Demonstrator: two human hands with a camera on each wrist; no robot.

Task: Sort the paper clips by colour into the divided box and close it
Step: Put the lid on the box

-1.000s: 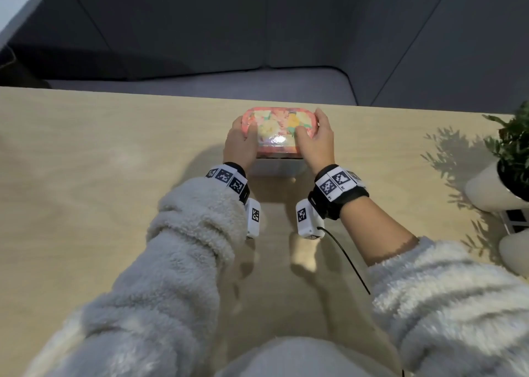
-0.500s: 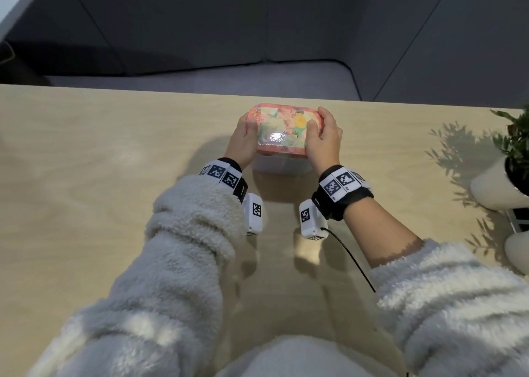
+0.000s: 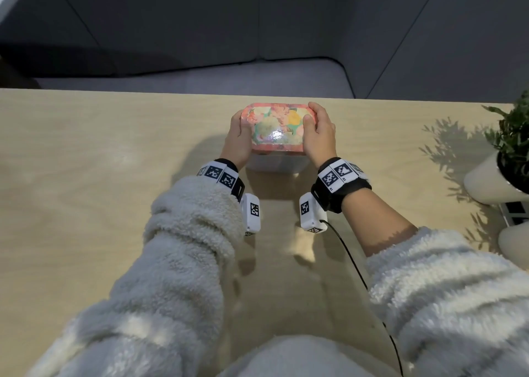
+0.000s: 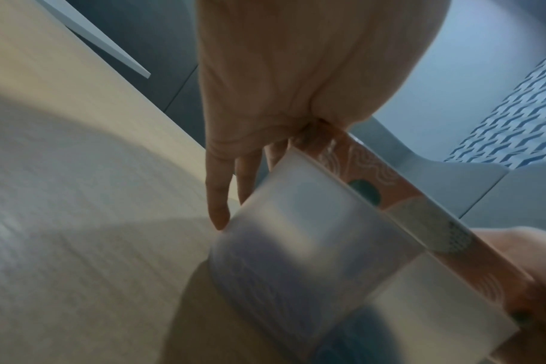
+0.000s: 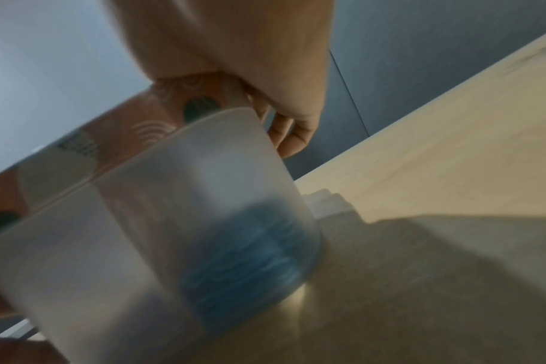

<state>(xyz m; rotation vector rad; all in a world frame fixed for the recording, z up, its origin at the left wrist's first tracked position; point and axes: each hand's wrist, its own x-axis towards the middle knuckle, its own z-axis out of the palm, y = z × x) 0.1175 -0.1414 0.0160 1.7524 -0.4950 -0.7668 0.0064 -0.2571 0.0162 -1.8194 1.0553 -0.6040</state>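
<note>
The divided box (image 3: 274,165) is translucent white and stands on the wooden table (image 3: 86,176) with its pink floral lid (image 3: 276,127) on top. My left hand (image 3: 239,142) grips the box's left end and my right hand (image 3: 319,136) grips the right end, thumbs at the lid's edge. In the left wrist view, fingers (image 4: 217,197) reach down the box wall (image 4: 312,258) under the lid rim (image 4: 421,211). Blue paper clips (image 5: 250,258) show blurred through the wall (image 5: 109,246) in the right wrist view. The other clips are hidden.
A potted plant (image 3: 503,159) in a white pot stands at the table's right edge, with another white object (image 3: 515,245) in front of it. Beyond the table's far edge lies a grey seat (image 3: 200,81).
Both hands keep their hold on the box's ends. The left thumb has slipped from the lid's top to its edge. The box has barely shifted.
</note>
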